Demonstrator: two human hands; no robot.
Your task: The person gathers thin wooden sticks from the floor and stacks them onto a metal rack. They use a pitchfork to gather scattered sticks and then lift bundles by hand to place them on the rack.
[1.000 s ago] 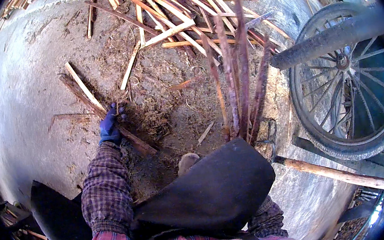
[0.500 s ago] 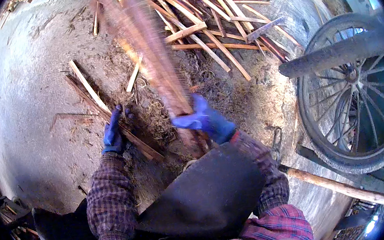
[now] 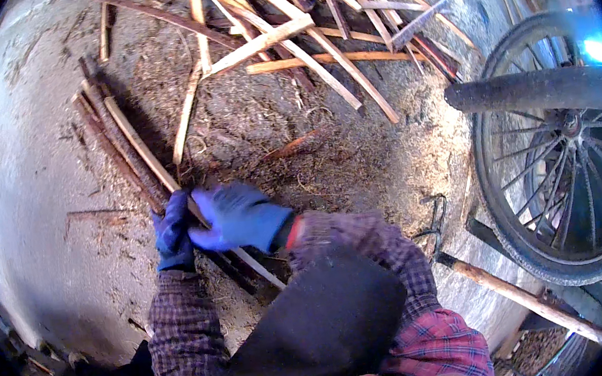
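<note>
A small bundle of long wood strips (image 3: 117, 148) slants up and left from my hands, with bark-brown strips and one pale strip side by side. Around its lower part my left hand (image 3: 172, 232), in a blue glove, is closed. My right hand (image 3: 237, 214), gloved too, presses up against the left one with its fingers closed on the same strips. Below the hands, the strips' lower ends stick out toward a black apron-like sheet (image 3: 320, 319) over my lap. Part of the bundle is hidden behind the gloves.
A loose pile of wood strips (image 3: 294, 29) lies on the ground ahead. Shavings and bark bits (image 3: 300, 177) litter the concrete floor (image 3: 24, 167). To the right stand a spoked wheel (image 3: 569, 128) and a thick dark bar (image 3: 527, 90); a wooden pole (image 3: 521, 293) lies below them.
My right hand has moved left from the blurred strips it was swinging and now meets my left hand. The left hand has closed on the bundle, which now shows more strips.
</note>
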